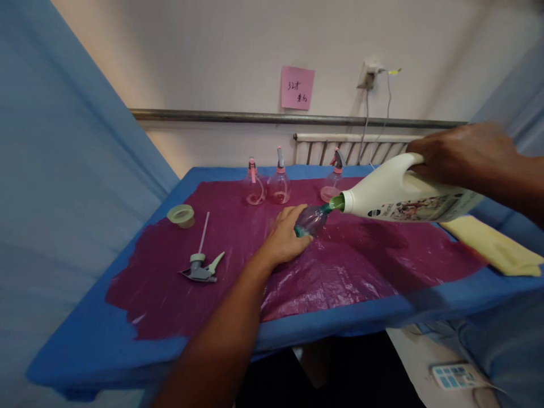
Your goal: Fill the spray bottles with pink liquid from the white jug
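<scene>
My left hand (289, 235) is wrapped round a clear spray bottle body (313, 220), which leans to the right over the purple plastic sheet. In my right hand (465, 150), a large cream jug (395, 195) with a printed label is held by its handle. The jug is tipped to the left, its green-lined mouth right at the bottle's neck. Some green liquid shows low in the bottle. Left of my hand lies a grey spray trigger head (199, 269) with its thin tube pointing up and away.
Along the back stand three pink-topped spray bottles (255, 184). A small pale green container (181, 216) sits at the left, and a folded yellow cloth (495, 246) lies at the right edge. Blue cloth (157, 362) covers the table; a power strip (457, 375) is on the floor.
</scene>
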Motion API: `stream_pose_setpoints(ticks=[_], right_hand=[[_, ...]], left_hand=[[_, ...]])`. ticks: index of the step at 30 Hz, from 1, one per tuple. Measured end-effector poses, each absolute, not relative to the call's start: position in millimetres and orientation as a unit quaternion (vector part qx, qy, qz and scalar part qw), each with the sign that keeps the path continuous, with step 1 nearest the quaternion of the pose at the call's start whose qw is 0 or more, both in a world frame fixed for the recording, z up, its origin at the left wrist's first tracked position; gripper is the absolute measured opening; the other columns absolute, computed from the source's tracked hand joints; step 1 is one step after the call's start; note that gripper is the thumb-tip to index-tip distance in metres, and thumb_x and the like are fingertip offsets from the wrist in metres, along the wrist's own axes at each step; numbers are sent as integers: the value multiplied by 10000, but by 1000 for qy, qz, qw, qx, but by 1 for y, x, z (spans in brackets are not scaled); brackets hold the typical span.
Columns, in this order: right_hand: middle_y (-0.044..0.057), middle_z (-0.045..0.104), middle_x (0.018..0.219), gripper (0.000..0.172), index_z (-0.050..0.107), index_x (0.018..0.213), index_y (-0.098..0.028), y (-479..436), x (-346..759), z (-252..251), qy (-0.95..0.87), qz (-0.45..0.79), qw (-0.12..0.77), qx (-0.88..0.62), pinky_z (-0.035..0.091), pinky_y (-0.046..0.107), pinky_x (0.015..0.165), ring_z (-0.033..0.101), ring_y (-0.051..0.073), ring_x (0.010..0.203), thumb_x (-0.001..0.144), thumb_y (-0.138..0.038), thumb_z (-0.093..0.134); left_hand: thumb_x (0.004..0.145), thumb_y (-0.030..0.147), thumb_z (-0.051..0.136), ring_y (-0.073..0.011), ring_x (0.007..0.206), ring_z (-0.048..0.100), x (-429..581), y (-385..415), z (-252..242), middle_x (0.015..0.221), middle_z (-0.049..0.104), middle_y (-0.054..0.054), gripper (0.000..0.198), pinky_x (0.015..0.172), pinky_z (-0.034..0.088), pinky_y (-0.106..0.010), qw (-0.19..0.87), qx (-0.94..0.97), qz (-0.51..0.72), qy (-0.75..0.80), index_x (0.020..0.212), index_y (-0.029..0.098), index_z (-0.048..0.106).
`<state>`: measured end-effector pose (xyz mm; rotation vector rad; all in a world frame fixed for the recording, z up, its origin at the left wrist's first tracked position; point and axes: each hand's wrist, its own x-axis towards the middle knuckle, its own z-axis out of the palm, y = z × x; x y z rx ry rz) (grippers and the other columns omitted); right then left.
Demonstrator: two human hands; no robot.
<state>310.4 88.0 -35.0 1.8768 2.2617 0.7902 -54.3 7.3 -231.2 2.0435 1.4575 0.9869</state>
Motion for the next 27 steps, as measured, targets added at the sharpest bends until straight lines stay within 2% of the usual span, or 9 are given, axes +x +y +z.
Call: stream_pose_setpoints(ticks=[5,12,21,27], right_hand=[[60,854,1264,468,795,1135,-383,87,309,-34,737,257,65,622,369,418,678,725,342,977,943,-661,472],[42,861,1255,466,805,1115,-384,88,309,-33,742,267,55,612,358,409,669,712,317,921,929,-639,462],[58,852,1172,460,803,1118,-394,90,310,-31,744,266,59,610,368,413,678,690,306,866,938,-662,476],[74,852,1182,470,803,1119,-388,89,310,-31,748,252,56,611,373,421,697,700,323,888,951,-677,472]], left_hand=[[867,226,810,-384,1582,574,-55,7,-231,1648,616,-138,851,1387,449,-620,222,740,358,524,1679,279,563],[873,232,808,-382,1584,570,-55,7,-229,1653,612,-142,843,1387,447,-620,224,743,355,522,1679,266,561],[875,243,806,-386,1580,578,-55,8,-232,1648,618,-121,841,1375,459,-645,220,741,363,520,1676,321,563],[860,237,812,-385,1588,578,-56,10,-234,1646,622,-122,858,1390,449,-636,213,746,365,515,1676,317,559]])
